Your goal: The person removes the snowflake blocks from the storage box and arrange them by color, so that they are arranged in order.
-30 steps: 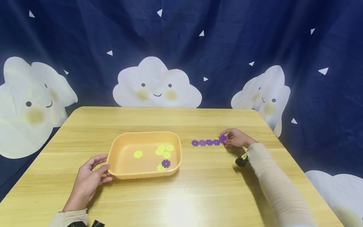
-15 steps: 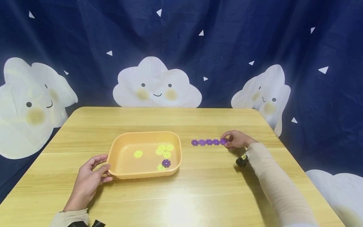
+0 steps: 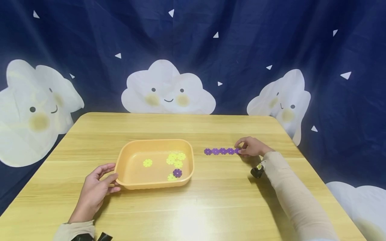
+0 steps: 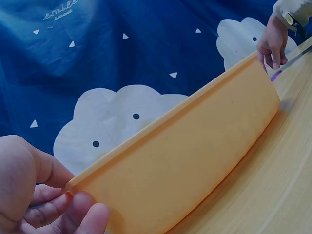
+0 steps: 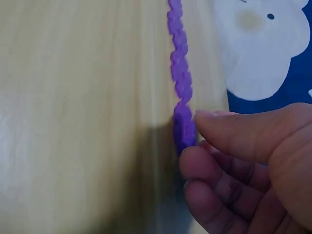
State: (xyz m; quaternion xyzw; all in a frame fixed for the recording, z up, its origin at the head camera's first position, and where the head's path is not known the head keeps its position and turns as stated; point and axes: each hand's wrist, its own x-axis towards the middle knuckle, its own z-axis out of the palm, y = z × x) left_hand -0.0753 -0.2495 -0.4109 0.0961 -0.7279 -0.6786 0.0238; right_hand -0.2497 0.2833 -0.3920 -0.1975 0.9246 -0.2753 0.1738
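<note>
Fingers of the left hand come first, nearest the person: they lie loosely spread against the near left corner of the orange tray, thumb and fingertips touching its outer wall without closing round it, as the left wrist view confirms. Inside the tray, toward its right side, lie several yellow flower pieces and one purple flower piece, all flat on the floor of the tray.

Farther out and to the right, on the bare table, runs the purple chain, a short row of linked flower pieces. Its long axis lies left to right across the table, roughly level with the tray's far half and apart from it. The right hand sits at the chain's right end, so the chain stretches away from those fingers toward the tray. In the right wrist view the thumb and curled fingers pinch the last purple piece at that end. The right hand is plainly the nearer one to the chain; the left is well apart from it, with the tray between
</note>
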